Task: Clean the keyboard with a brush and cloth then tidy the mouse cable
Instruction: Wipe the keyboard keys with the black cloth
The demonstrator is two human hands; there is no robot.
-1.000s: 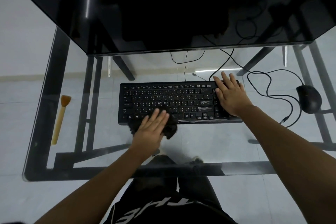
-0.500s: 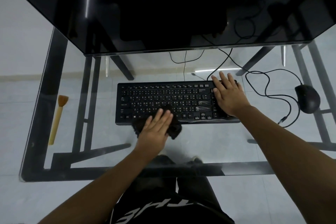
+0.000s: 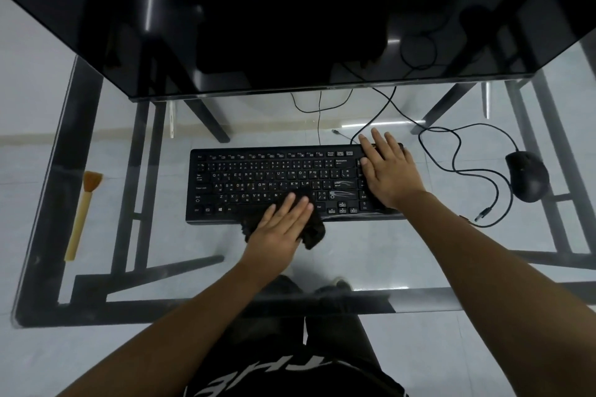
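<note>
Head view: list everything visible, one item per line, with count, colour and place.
keyboard: one, black, centre of the desk
cloth: one, dark, under the left hand at the keyboard's near edge
brush: one, wooden handle, tan bristles, left side of the desk
mouse: one, black, right side
mouse cable: one, black, looped loosely between keyboard and mouse
monitor: one, black, behind the keyboard
desk: one, glass top, dark frame
left hand: flat on the cloth
right hand: flat on the keyboard's right end
</note>
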